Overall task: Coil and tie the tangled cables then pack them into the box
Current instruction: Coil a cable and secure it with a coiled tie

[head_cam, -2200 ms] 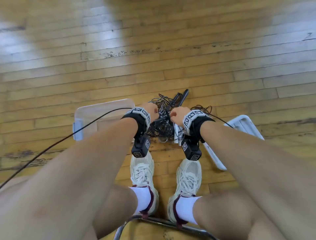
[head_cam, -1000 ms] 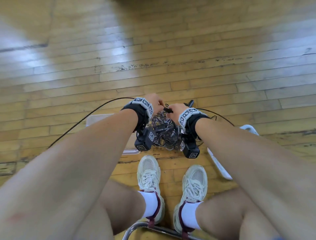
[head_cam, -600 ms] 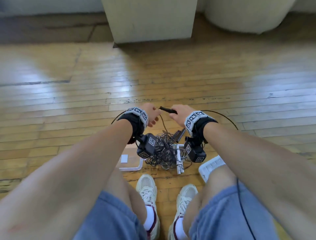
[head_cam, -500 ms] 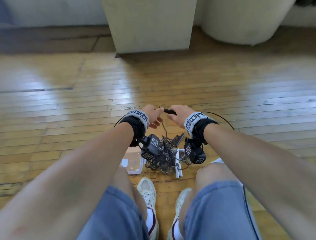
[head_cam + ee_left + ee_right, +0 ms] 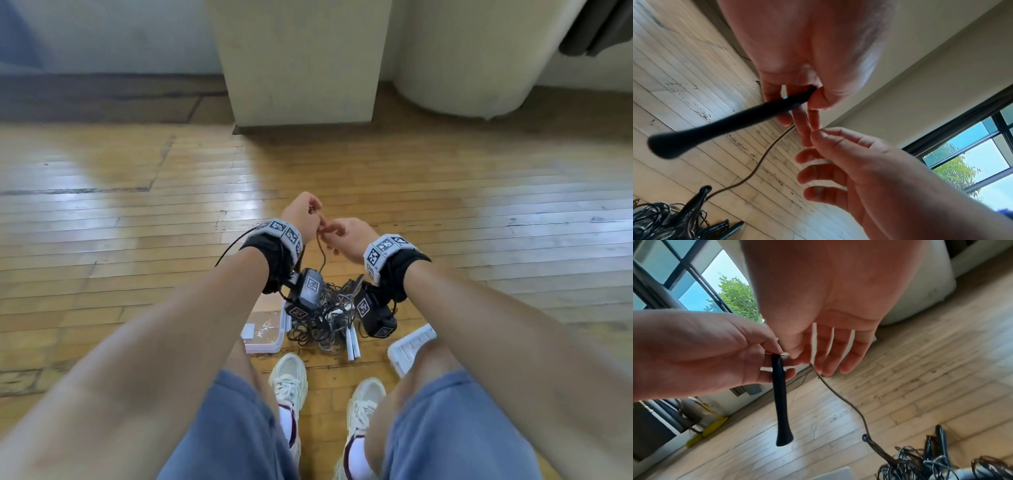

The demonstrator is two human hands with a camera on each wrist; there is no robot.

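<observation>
My left hand is raised above the floor and pinches the top of a black tapered plug between thumb and fingers, so the plug hangs down. Right beside it, my right hand pinches the thin brown cable with thumb and forefinger, its other fingers spread. That cable drops to the tangled pile of dark cables on the floor in front of my shoes. A clear plastic box lies left of the pile and its white lid to the right.
Wooden plank floor all around. A cream pillar and a rounded cream base stand at the back. White sticks lie at the pile's edge. My knees and shoes are just below the pile.
Both hands have risen from the pile, pulling one cable end up. The black plug was held level between both hands; now only the left hand holds it, hanging. The view tilted up.
</observation>
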